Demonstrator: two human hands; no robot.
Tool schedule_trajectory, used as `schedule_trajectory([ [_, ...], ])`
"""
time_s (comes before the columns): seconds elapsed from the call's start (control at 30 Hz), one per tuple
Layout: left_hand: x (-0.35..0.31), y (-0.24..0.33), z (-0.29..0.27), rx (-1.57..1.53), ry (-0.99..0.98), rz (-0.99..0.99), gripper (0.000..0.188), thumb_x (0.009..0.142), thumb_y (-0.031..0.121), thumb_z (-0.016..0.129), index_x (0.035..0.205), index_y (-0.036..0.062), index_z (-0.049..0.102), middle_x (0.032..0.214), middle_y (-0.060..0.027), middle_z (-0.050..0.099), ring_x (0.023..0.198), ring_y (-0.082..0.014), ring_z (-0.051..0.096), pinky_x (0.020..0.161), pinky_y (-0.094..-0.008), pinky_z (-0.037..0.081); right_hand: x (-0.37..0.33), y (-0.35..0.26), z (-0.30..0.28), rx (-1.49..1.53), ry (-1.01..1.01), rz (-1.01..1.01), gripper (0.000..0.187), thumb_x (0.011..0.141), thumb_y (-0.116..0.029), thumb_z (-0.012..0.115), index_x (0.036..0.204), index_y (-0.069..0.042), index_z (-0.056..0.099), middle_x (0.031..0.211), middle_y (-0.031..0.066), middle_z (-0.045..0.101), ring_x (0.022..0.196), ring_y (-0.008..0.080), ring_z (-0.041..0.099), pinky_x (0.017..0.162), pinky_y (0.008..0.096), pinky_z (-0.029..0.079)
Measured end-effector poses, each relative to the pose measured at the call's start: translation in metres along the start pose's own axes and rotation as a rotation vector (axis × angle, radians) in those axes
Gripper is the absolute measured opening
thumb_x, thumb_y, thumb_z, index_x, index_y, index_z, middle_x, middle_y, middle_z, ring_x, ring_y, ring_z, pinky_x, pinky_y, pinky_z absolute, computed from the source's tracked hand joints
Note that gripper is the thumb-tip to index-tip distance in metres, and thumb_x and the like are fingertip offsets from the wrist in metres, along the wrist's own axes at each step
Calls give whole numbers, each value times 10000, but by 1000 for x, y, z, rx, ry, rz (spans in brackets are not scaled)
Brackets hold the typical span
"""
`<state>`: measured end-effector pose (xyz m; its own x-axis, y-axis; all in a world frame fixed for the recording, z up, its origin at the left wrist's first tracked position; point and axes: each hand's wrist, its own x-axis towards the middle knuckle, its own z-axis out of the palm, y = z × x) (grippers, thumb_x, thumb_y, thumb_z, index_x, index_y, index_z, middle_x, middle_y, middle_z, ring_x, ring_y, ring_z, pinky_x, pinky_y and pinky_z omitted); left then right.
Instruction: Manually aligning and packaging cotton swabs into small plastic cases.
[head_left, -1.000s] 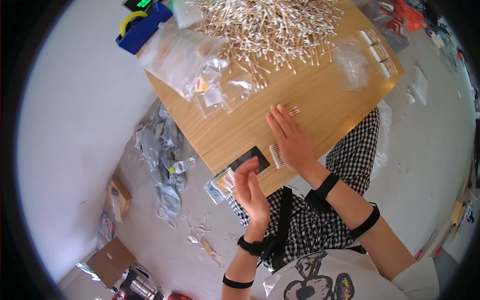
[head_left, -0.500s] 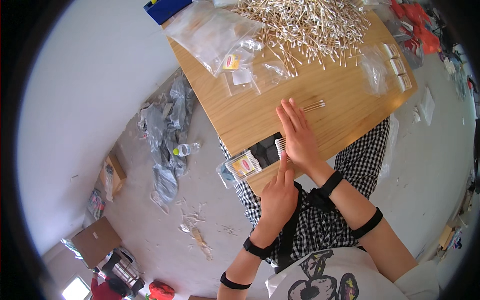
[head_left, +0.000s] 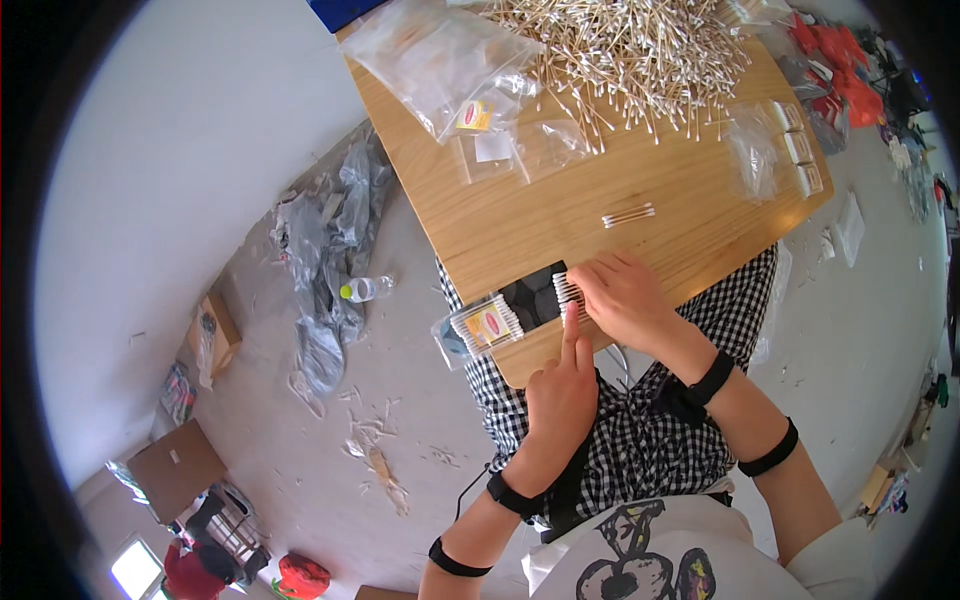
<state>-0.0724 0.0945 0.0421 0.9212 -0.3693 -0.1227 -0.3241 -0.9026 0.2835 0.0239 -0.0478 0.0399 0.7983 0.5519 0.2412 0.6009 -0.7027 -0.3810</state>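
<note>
A short row of cotton swabs [head_left: 562,286] lies at the table's near edge, beside a dark pad [head_left: 533,298]. My left hand [head_left: 562,395] presses its outstretched index fingertip against the near end of the row; the other fingers are curled and hold nothing visible. From the right, my right hand [head_left: 625,300] covers the swabs' other ends, its fingers bent and closed round them, fingertips partly hidden. Left of the pad sits a clear pack of cotton swabs [head_left: 487,325] with a yellow card. A few loose swabs [head_left: 628,215] lie on the wood beyond my right hand.
A big heap of cotton swabs [head_left: 640,60] covers the far side of the wooden table [head_left: 480,225]. Clear plastic bags [head_left: 430,65] lie at the far left. Several small packs [head_left: 798,148] line the right edge. A bottle [head_left: 368,289] and grey plastic sheeting [head_left: 325,260] lie on the floor.
My right hand has drawn back toward me, and its straight fingers have bent down onto the swab row. The loose swabs it partly covered now show fully. My left fingertip stays at the row.
</note>
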Motion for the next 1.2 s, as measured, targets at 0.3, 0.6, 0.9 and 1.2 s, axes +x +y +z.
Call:
schedule_trajectory([
  [0.3, -3, 1, 6, -13, -15, -17, 190, 748, 79, 604, 904, 29, 508, 1504, -185, 396, 470, -122, 539, 391, -273, 420, 10, -2, -6, -44, -142, -92, 205, 730, -124, 673, 840, -66, 511, 742, 43, 586, 767, 215, 602, 728, 326, 457],
  [0.6, 1, 3, 1, -14, -35, -12, 231, 752, 78, 603, 957, 11, 523, 1515, -185, 376, 485, -132, 557, 406, -275, 436, 12, -4, -24, 129, -147, 2, 227, 740, -14, 662, 929, -42, 540, 798, 64, 573, 742, 226, 601, 682, 335, 475],
  [0.9, 4, -3, -1, 0, -77, -3, 224, 762, 95, 595, 961, 24, 520, 1525, -179, 362, 518, -140, 586, 438, -293, 451, -19, -15, -69, 1512, -218, 748, 275, 919, -9, 582, 1187, 35, 537, 910, 43, 534, 811, 158, 647, 758, 304, 564],
  [1.2, 31, 1, -36, -204, 69, -112, 253, 738, 10, 599, 980, 64, 550, 1404, -118, 523, 605, -263, 652, 500, -378, 499, -53, 0, -89, 1516, -66, 830, 328, 920, 20, 550, 1247, 27, 537, 918, 33, 537, 819, 144, 645, 751, 278, 552],
])
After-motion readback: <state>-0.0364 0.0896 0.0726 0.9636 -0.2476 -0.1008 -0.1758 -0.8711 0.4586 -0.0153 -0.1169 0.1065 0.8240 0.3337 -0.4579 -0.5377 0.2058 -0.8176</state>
